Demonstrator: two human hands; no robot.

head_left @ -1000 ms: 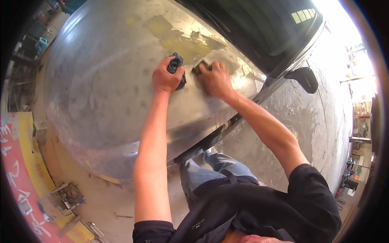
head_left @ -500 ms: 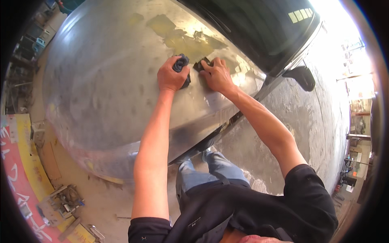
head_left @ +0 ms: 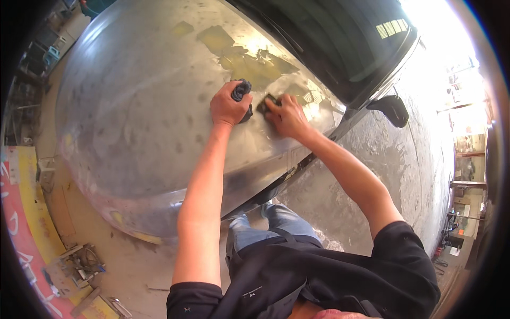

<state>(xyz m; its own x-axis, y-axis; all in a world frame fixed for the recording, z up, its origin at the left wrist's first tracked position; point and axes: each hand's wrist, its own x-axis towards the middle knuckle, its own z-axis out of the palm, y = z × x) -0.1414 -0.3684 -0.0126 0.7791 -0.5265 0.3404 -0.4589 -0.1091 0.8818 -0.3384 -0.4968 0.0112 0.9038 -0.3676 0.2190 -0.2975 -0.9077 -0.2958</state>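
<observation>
A car hood (head_left: 133,122), dull silver-grey and mottled with dark smudges, spreads out in front of me. Yellowish-green bare patches (head_left: 249,66) show on it near the windshield. My left hand (head_left: 228,106) is closed round a bunched dark cloth (head_left: 242,90), which rests on the hood. To its right, my right hand (head_left: 289,117) presses a small dark sanding pad (head_left: 268,105) against the hood, fingers bent over it. The pad's underside is hidden, and it is slightly blurred.
The dark windshield (head_left: 340,42) and a black side mirror (head_left: 390,110) lie at the upper right. Rough concrete floor (head_left: 372,159) runs along the car's side. At lower left are a red and yellow banner (head_left: 26,228) and a heap of metal parts (head_left: 82,263).
Both hands have shifted slightly down in the picture, which has itself moved a little. The right hand's pad has tilted and moved on the hood. Both hands keep their hold.
</observation>
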